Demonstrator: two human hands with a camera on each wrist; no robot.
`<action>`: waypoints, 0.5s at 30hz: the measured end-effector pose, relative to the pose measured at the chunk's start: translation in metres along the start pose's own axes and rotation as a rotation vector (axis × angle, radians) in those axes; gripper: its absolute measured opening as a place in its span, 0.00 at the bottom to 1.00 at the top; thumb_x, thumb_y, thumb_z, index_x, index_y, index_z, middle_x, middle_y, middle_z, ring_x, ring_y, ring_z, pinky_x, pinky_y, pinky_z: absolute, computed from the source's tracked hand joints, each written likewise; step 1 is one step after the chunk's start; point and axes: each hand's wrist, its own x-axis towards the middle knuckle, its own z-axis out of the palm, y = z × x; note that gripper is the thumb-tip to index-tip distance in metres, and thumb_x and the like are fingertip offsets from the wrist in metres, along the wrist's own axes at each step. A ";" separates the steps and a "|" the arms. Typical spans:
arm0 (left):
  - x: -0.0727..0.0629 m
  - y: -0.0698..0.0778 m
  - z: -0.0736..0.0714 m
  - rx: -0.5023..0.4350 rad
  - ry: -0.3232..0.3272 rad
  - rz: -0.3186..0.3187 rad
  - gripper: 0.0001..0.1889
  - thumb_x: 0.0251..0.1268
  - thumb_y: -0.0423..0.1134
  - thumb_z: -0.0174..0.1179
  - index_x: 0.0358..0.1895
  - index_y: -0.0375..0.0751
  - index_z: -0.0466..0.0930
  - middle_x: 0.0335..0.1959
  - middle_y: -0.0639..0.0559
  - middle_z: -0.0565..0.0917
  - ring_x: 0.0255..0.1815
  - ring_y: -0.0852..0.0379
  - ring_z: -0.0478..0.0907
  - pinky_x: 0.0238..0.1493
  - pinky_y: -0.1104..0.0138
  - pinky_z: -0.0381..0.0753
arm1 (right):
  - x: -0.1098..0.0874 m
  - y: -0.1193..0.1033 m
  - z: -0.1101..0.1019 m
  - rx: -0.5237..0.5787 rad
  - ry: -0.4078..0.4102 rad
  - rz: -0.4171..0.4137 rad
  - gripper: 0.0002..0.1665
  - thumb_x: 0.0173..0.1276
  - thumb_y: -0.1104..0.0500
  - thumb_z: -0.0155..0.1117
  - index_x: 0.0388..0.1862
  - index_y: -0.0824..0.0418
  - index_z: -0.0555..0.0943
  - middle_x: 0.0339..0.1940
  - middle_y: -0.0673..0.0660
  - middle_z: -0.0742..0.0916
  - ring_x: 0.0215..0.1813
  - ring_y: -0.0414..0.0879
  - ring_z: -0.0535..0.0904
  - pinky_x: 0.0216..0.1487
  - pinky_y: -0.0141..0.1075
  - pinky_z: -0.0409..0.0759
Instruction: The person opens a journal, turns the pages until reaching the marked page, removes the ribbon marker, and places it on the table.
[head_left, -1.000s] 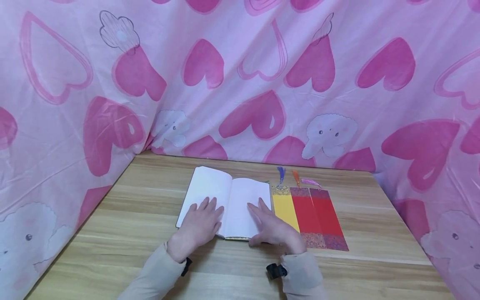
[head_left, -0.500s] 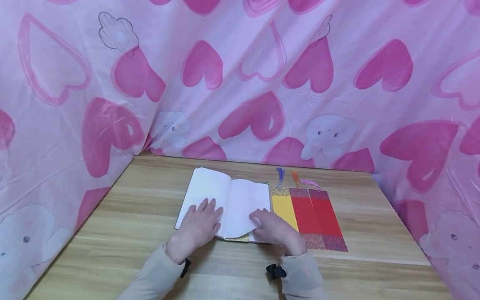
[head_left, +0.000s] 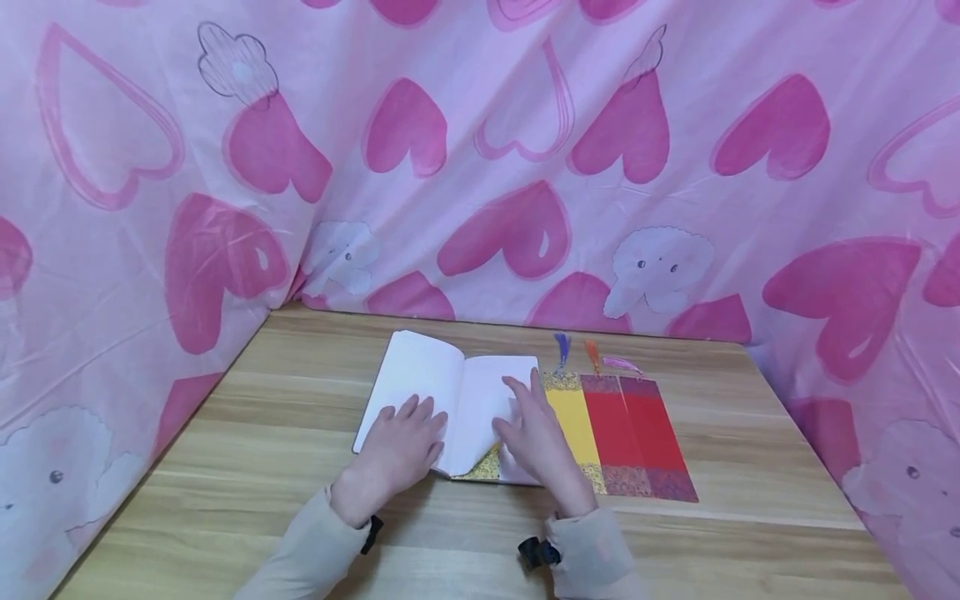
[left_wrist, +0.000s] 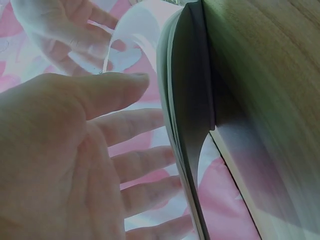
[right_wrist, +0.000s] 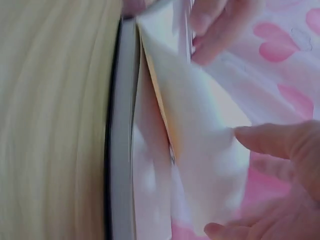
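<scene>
A notebook (head_left: 420, 367) lies spread at blank white pages on the table. My left hand (head_left: 401, 446) rests on its left page with fingers spread. My right hand (head_left: 536, 437) is over the right half, fingers apart, with the thumb at the edge of a raised page (head_left: 476, 400). In the right wrist view that raised page (right_wrist: 200, 145) curves upward beside the right thumb. A yellow patterned strip (head_left: 480, 465) shows beneath its lifted lower corner. In the left wrist view, the left hand (left_wrist: 100, 150) lies along the notebook's pages (left_wrist: 172, 90).
Right of the notebook lie a yellow bookmark (head_left: 573, 417) and two red bookmarks (head_left: 611, 425), side by side. Blue, orange and pink tassels (head_left: 621, 364) extend from their far ends. A pink heart-print cloth (head_left: 480, 150) hangs behind the wooden table (head_left: 750, 467).
The right page's lower corner has been lifted and folded back, baring the yellow patterned strip. My right hand has turned, its fingers now pointing farther forward. The left hand stays put.
</scene>
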 end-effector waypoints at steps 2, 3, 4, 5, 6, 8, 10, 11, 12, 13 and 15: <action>0.000 0.000 -0.001 -0.004 0.006 0.000 0.21 0.70 0.47 0.57 0.62 0.42 0.76 0.63 0.40 0.74 0.65 0.39 0.69 0.57 0.44 0.71 | 0.000 -0.005 0.005 0.083 0.066 0.037 0.41 0.61 0.60 0.71 0.72 0.58 0.67 0.78 0.70 0.47 0.71 0.68 0.61 0.63 0.58 0.69; 0.000 0.000 -0.002 -0.003 0.007 -0.001 0.21 0.70 0.47 0.57 0.62 0.42 0.76 0.63 0.40 0.74 0.65 0.39 0.69 0.57 0.44 0.71 | 0.000 -0.008 0.007 0.133 0.104 0.045 0.42 0.60 0.61 0.72 0.72 0.59 0.66 0.78 0.70 0.44 0.72 0.68 0.59 0.63 0.57 0.70; -0.001 0.000 -0.002 -0.005 0.009 -0.002 0.21 0.70 0.47 0.57 0.61 0.42 0.77 0.63 0.40 0.75 0.65 0.39 0.69 0.57 0.44 0.71 | 0.000 -0.010 0.010 0.195 0.144 0.051 0.43 0.59 0.63 0.72 0.73 0.60 0.65 0.79 0.69 0.42 0.73 0.68 0.57 0.62 0.56 0.72; -0.001 0.000 -0.002 -0.005 0.009 -0.004 0.21 0.70 0.47 0.57 0.61 0.42 0.77 0.63 0.40 0.75 0.65 0.39 0.69 0.58 0.44 0.71 | 0.001 -0.013 0.012 0.255 0.188 0.057 0.44 0.59 0.64 0.71 0.73 0.61 0.64 0.79 0.68 0.41 0.74 0.66 0.56 0.60 0.54 0.74; -0.001 0.000 -0.002 -0.006 0.010 -0.005 0.21 0.70 0.47 0.57 0.61 0.42 0.77 0.62 0.40 0.75 0.65 0.40 0.69 0.57 0.44 0.71 | 0.001 -0.016 0.013 0.312 0.230 0.062 0.44 0.59 0.65 0.71 0.73 0.61 0.63 0.79 0.67 0.40 0.75 0.65 0.54 0.58 0.51 0.76; 0.000 -0.001 -0.002 -0.003 0.012 -0.005 0.21 0.70 0.47 0.57 0.61 0.42 0.77 0.62 0.41 0.75 0.64 0.40 0.70 0.57 0.45 0.71 | 0.000 -0.021 0.015 0.420 0.294 0.065 0.45 0.59 0.67 0.69 0.74 0.62 0.61 0.79 0.66 0.41 0.75 0.64 0.53 0.54 0.48 0.79; 0.000 -0.001 -0.002 -0.001 0.011 -0.002 0.21 0.70 0.47 0.57 0.61 0.42 0.77 0.61 0.41 0.76 0.64 0.40 0.70 0.56 0.45 0.71 | 0.000 -0.024 0.016 0.508 0.318 0.077 0.46 0.60 0.70 0.67 0.75 0.61 0.59 0.80 0.63 0.46 0.74 0.62 0.57 0.51 0.47 0.81; 0.001 -0.002 -0.002 0.004 0.012 -0.001 0.21 0.70 0.47 0.56 0.61 0.42 0.77 0.61 0.42 0.76 0.64 0.41 0.70 0.56 0.45 0.72 | 0.000 -0.026 0.016 0.523 0.313 0.087 0.46 0.60 0.70 0.67 0.75 0.60 0.59 0.79 0.63 0.51 0.73 0.61 0.61 0.51 0.46 0.81; 0.001 -0.002 -0.002 0.007 0.020 0.003 0.21 0.70 0.47 0.57 0.61 0.42 0.77 0.60 0.42 0.77 0.63 0.41 0.71 0.55 0.46 0.73 | -0.001 -0.027 0.017 0.537 0.298 0.093 0.46 0.60 0.70 0.67 0.76 0.60 0.58 0.79 0.62 0.55 0.71 0.61 0.64 0.51 0.45 0.81; 0.001 -0.003 -0.002 0.016 0.027 0.005 0.21 0.70 0.47 0.57 0.61 0.43 0.77 0.59 0.43 0.77 0.62 0.42 0.72 0.54 0.46 0.73 | -0.001 -0.028 0.018 0.555 0.272 0.098 0.46 0.61 0.69 0.67 0.76 0.59 0.59 0.77 0.62 0.59 0.69 0.60 0.68 0.52 0.45 0.81; 0.002 -0.004 -0.002 0.032 0.053 0.013 0.20 0.70 0.48 0.57 0.60 0.43 0.78 0.57 0.44 0.79 0.60 0.43 0.73 0.52 0.47 0.75 | -0.002 -0.031 0.019 0.593 0.209 0.096 0.42 0.64 0.68 0.65 0.75 0.59 0.60 0.74 0.63 0.67 0.65 0.59 0.73 0.53 0.45 0.80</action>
